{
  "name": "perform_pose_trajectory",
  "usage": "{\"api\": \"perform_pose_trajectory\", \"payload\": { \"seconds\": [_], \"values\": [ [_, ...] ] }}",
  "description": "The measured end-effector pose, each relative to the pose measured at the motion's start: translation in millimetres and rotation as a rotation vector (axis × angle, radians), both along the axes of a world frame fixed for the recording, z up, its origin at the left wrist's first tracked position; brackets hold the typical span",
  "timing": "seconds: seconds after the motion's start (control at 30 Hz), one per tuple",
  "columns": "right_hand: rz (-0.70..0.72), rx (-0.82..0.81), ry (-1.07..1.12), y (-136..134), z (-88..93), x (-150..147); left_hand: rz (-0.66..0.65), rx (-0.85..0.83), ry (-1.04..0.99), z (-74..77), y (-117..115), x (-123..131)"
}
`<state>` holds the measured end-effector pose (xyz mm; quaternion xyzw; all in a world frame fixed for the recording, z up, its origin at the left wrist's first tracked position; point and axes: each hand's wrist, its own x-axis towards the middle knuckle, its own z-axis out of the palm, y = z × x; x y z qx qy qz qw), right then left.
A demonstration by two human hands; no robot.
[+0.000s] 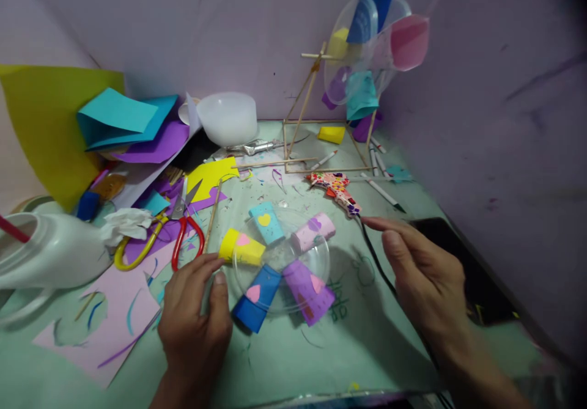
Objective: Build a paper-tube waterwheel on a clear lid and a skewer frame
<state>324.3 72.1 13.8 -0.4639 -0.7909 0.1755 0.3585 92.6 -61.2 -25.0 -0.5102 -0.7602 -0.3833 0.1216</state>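
On the table lies a clear plastic disc [283, 302] with paper cups around it: yellow [232, 247], light blue [270, 228], pink [316, 232], purple [316, 302] and dark blue [257, 302], several bearing paper hearts. My left hand [197, 311] rests at the disc's left, its fingertips at the yellow cup's outer end and its thumb apart. My right hand [417, 268] hovers over the right side, index finger stretched toward the rear of a flower-patterned glue gun [337, 192]. The black cord [378, 262] runs from the gun below this hand. Nothing shows in its grasp.
Behind stands a stick frame [300, 115] bearing a wheel of clear discs and coloured cups [362, 94]. Two pairs of scissors [186, 232], paper scraps [103, 329] and a white bottle [64, 247] crowd the left. A dark flat device [477, 274] lies right; markers [383, 192] lie behind.
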Motion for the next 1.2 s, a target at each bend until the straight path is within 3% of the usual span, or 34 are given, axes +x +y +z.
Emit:
{"api": "perform_pose_trajectory", "payload": {
  "seconds": [0.1, 0.27, 0.43, 0.57, 0.63, 0.73, 0.87, 1.03, 1.2],
  "values": [
    [-0.101, -0.081, 0.0, 0, -0.6, 10, -0.008, 0.028, 0.018, 2.0, 1, 2],
    [-0.103, -0.112, 0.001, -3, -4.0, 11, -0.043, 0.05, 0.052, 5.6, -1, 3],
    [-0.021, -0.274, 0.038, -8, -10.6, 8, -0.266, 0.01, 0.217, 4.3, -2, -8],
    [0.099, -0.424, 0.064, -15, -14.6, 6, -0.366, -0.048, 0.339, 6.5, 0, -4],
    [0.124, -0.372, 0.085, -18, -14.5, 4, -0.391, -0.06, 0.387, 9.7, 3, 4],
    [0.252, -0.135, 0.056, -21, -9.8, -2, -0.417, -0.091, 0.437, 14.0, 9, 17],
    [0.472, 0.113, -0.166, -24, -2.1, -15, -0.436, -0.176, 0.509, 13.3, 16, 23],
    [0.603, 0.111, -0.4, -26, -5.5, -28, -0.359, -0.291, 0.472, 7.6, 15, 25],
    [0.599, 0.085, -0.402, -25, -9.1, -32, -0.369, -0.296, 0.442, 3.8, 12, 28]
  ]
}}
